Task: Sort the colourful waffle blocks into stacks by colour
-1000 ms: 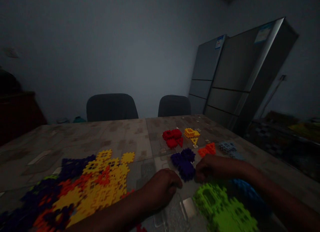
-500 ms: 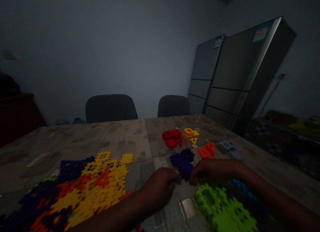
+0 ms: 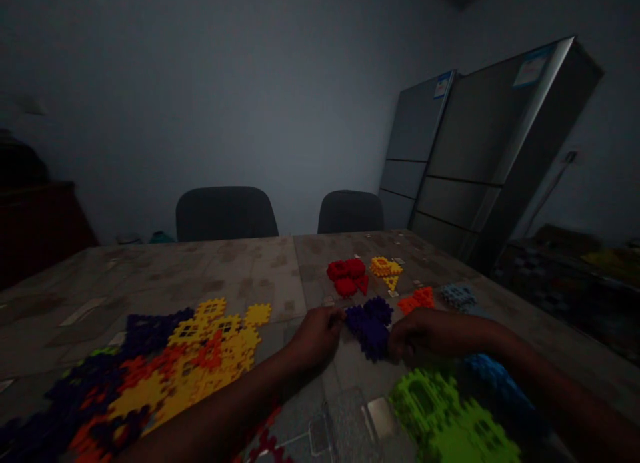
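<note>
A small pile of dark purple interlocking plastic pieces [image 3: 371, 330] with toothed edges lies between my two hands. My left hand [image 3: 317, 336] is closed, its thumb and fingertips pinched at the pile's left edge. On the pile's right side, my right hand [image 3: 420, 335] is curled with its fingertips down against the purple pieces. Its fingertips are partly hidden. Just behind that hand sit orange pieces [image 3: 416, 300]. In front of it lies a stack of lime green pieces [image 3: 450, 420], some with window openings.
Red pieces [image 3: 347, 276] and a small yellow stack [image 3: 385, 268] lie farther back. Grey-blue pieces [image 3: 457, 295] and blue pieces [image 3: 500, 376] are at the right. A mixed heap of yellow pieces [image 3: 220, 350], orange and purple covers the left. Two chairs [image 3: 227, 213] stand behind the table [image 3: 150, 276].
My left hand has moved back and slightly left, from the front of the purple pile to its left edge. My right hand stays beside the pile. The view has shifted slightly.
</note>
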Motion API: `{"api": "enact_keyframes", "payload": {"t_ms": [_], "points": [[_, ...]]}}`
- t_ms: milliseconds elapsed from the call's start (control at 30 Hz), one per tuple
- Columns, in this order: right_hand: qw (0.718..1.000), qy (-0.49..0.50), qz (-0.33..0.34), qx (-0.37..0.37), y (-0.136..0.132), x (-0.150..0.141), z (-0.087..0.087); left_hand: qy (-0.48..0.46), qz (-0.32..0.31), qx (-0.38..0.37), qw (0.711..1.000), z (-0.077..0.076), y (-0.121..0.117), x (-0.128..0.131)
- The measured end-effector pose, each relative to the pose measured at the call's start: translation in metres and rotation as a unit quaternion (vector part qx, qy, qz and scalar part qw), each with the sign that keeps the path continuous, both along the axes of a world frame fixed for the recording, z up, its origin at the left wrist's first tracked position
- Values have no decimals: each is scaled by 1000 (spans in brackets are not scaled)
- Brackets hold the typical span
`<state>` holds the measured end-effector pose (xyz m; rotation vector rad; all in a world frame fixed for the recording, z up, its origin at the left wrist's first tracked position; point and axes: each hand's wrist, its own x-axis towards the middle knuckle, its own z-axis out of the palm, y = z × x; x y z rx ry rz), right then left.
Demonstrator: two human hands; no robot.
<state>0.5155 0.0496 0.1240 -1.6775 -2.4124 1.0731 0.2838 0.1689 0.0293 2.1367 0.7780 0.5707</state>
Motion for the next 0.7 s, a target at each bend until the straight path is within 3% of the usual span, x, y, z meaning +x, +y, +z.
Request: {"api": "enact_keyframes", "payload": {"t_ms": [167, 367, 700], "points": [[998, -12, -19, 57, 4, 6, 6, -2, 40, 28, 999, 0, 9, 6], [990, -38, -13, 138, 20, -15, 11, -5, 4, 32, 999, 4, 8, 13], [984, -129, 13, 121, 37, -27, -16, -12, 9, 25, 1000, 7, 3, 12]]}}
